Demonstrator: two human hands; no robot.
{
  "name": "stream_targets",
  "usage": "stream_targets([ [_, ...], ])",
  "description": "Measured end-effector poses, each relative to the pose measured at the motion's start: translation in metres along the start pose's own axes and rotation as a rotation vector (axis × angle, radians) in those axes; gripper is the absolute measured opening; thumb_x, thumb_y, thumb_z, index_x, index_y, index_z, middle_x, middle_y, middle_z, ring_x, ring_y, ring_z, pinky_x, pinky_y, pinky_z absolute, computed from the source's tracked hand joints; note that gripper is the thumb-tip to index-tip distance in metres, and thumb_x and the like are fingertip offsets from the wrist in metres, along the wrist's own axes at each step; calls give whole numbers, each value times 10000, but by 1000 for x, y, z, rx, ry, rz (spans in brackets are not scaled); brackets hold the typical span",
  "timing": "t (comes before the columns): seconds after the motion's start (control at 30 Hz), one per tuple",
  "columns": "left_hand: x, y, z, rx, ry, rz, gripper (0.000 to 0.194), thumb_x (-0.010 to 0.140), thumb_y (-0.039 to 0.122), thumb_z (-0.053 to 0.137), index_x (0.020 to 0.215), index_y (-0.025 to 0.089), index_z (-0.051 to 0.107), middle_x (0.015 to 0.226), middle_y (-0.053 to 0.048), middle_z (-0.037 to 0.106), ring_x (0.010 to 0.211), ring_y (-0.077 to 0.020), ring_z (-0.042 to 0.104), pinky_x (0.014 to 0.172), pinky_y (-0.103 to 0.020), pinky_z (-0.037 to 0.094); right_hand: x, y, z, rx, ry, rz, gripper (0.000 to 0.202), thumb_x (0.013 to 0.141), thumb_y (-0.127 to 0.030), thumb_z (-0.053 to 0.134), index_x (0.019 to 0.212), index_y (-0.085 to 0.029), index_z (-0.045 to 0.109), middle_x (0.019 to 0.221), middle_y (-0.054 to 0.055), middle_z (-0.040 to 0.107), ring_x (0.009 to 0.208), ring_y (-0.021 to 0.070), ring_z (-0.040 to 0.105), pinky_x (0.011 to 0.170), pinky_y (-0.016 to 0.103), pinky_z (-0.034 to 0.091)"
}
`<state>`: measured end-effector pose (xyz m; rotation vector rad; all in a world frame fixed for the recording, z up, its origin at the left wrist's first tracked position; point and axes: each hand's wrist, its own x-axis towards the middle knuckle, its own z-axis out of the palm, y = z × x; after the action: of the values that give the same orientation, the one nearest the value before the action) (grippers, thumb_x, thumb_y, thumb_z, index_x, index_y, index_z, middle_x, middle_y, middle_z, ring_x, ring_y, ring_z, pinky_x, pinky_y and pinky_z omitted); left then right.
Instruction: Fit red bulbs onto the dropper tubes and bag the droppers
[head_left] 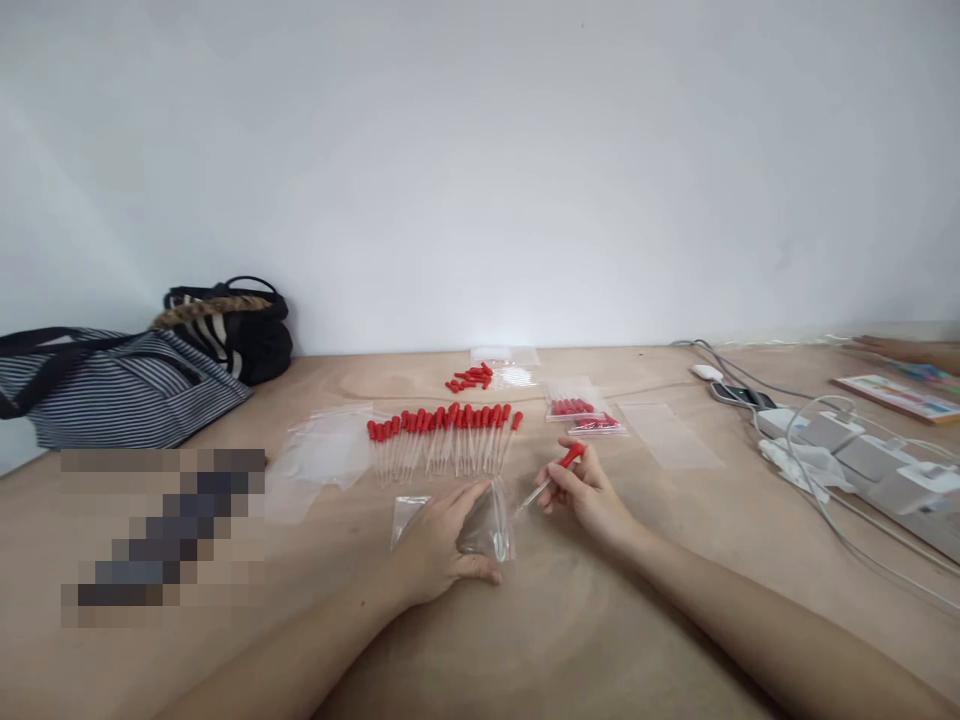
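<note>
My right hand (581, 490) pinches a glass dropper (571, 456) by its red rubber bulb. The glass tip points down and left, close to the mouth of a clear zip bag (487, 530). My left hand (439, 540) lies over that bag, thumb and fingers at its two edges, and the mouth bulges apart. Part of the bag is hidden under the palm. Just beyond it, a row of several red-bulbed droppers (450, 435) lies on the wooden table (585, 640).
Flat clear bags (326, 450) lie left of the row, another bag (667, 435) at right. Filled bags (574, 405) and loose red bulbs (471, 378) are farther back. A striped bag (135, 390) stands left; a power strip (862, 450) with cables lies right.
</note>
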<state>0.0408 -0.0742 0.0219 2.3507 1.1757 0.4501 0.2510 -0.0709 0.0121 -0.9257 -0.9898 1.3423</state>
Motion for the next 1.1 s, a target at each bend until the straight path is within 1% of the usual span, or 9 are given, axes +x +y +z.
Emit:
stream_targets([
  [0.1, 0, 1, 0, 5, 0, -6, 867, 542, 544, 712, 1261, 195, 378, 1287, -123, 444, 1168, -287, 407, 961, -417, 329, 5, -4, -5, -26, 127, -107, 589, 641, -424, 632, 1060, -239, 261, 627, -71, 575, 458, 106, 537, 449, 243, 430],
  [0.17, 0, 1, 0, 6, 6, -7, 859, 545, 551, 706, 1261, 209, 378, 1283, -115, 449, 1166, -291, 409, 956, -425, 333, 6, -4, -7, -28, 131, -125, 602, 648, -421, 625, 1086, -238, 254, 629, -73, 571, 465, 107, 540, 458, 248, 435],
  [0.4, -1, 0, 1, -2, 22, 12, 822, 571, 560, 683, 1260, 229, 381, 1273, -105, 458, 1156, -288, 420, 956, -422, 335, -5, 11, 10, -68, -5, -41, 635, 645, -463, 637, 1080, -227, 241, 690, -43, 584, 510, 114, 562, 498, 270, 460],
  [0.6, -1, -3, 1, 0, -8, 38, 855, 583, 588, 658, 1283, 206, 350, 1304, -123, 423, 1186, -293, 382, 979, -434, 306, -6, 18, 9, -250, -191, 51, 460, 654, -566, 576, 887, -176, 502, 623, -39, 521, 521, 87, 529, 551, 266, 451],
  [0.7, -1, -2, -1, 12, -30, 59, 832, 629, 579, 630, 1296, 180, 333, 1322, -135, 400, 1204, -293, 360, 994, -433, 290, -4, 17, 7, -253, -188, 49, 438, 607, -531, 643, 832, -180, 509, 619, -43, 535, 508, 83, 520, 513, 245, 432],
  [0.83, -2, 3, -3, 36, -30, 64, 643, 773, 479, 527, 1300, 170, 326, 1324, -126, 399, 1207, -265, 361, 993, -411, 299, -2, 14, 7, -219, -185, 44, 394, 562, -442, 718, 720, -179, 472, 583, -45, 572, 441, 52, 449, 445, 198, 369],
  [0.9, -3, 3, -3, 43, -24, 64, 609, 783, 440, 523, 1296, 173, 332, 1313, -120, 412, 1200, -259, 370, 987, -409, 310, -2, 13, 6, -235, -234, 57, 356, 569, -423, 719, 674, -166, 497, 562, -39, 570, 460, 58, 461, 480, 209, 391],
  [1.0, -2, 3, -3, 36, -21, 67, 622, 765, 431, 548, 1288, 166, 340, 1304, -124, 422, 1189, -265, 381, 980, -415, 320, -2, 11, 5, -239, -319, 112, 346, 577, -430, 708, 717, -155, 552, 584, -27, 576, 540, 89, 524, 572, 250, 434],
  [1.1, -2, 4, -3, 14, -12, 72, 615, 763, 438, 545, 1279, 163, 352, 1286, -124, 440, 1171, -268, 400, 967, -416, 336, 0, 10, 3, -266, -363, 118, 353, 585, -441, 697, 732, -155, 549, 596, -30, 557, 528, 81, 501, 554, 240, 412],
])
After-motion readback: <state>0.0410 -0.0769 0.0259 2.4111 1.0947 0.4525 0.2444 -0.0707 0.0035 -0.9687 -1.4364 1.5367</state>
